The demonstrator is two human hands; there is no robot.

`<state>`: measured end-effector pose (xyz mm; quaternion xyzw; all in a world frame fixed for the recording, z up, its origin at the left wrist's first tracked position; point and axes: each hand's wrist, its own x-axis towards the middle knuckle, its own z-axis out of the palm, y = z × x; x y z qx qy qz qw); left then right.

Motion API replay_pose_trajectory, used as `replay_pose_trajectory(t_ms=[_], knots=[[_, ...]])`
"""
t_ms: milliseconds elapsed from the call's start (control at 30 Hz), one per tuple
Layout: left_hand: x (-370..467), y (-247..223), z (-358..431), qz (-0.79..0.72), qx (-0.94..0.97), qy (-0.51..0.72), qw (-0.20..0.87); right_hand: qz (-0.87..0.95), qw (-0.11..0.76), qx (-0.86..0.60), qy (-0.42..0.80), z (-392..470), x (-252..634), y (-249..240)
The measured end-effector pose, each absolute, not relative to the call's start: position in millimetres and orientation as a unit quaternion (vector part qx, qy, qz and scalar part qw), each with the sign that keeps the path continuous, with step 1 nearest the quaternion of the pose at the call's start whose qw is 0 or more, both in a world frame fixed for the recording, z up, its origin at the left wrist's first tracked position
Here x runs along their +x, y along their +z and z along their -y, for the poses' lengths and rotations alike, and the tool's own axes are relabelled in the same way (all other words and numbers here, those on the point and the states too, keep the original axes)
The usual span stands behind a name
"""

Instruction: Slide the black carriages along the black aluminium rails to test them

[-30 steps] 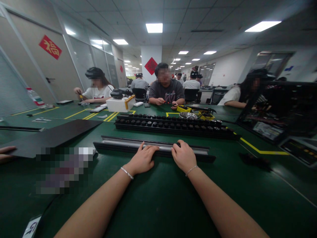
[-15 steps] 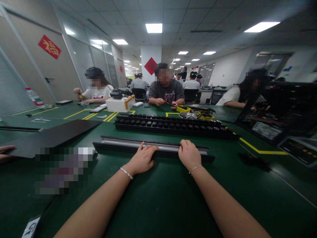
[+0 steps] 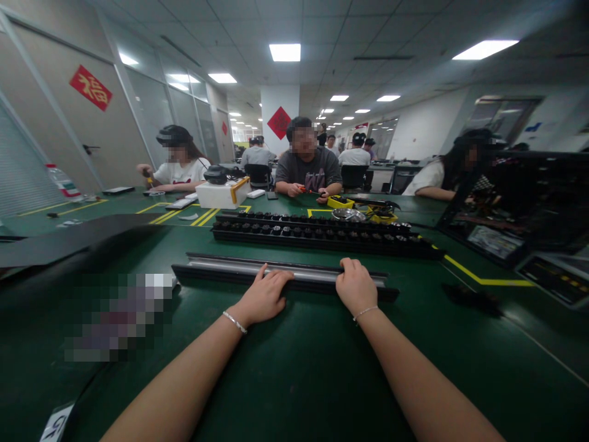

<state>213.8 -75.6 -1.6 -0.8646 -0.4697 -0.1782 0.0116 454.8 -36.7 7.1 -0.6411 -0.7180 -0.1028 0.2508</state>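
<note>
A long black rail (image 3: 221,268) with a grey inner channel lies crosswise on the green table. My left hand (image 3: 264,294) rests on its near edge right of the middle, fingers apart over the channel and the thumb beneath. Farther right, my right hand (image 3: 356,285) is closed round the rail, its fingers bent over the channel. Beyond the rail stand two black strips (image 3: 313,233) carrying rows of small round black and silver parts.
A dark flat panel (image 3: 83,236) is at the left. Behind the strips are a white box (image 3: 216,194), a metal dish (image 3: 348,215) and yellow trays (image 3: 340,202). People sit across the table. A black frame (image 3: 488,215) stands right.
My right hand has slid slightly right along the rail. My left hand has stayed put. The dark panel at the left has moved away leftward, and the hand beside it has gone from view.
</note>
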Motion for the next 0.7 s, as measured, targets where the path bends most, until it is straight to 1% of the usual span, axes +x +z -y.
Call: replay_pose_trajectory(t_ms=[367,700], knots=[[212.9,-1.0,75.8,0.466,-0.865,-0.186,0.005,0.715,0.244,-0.648,-0.092,37.7,454.3,8.8],[212.8,-1.3,74.7,0.464,-0.865,-0.192,0.0,0.685,0.216,-0.69,-0.089,36.1,460.0,11.2]])
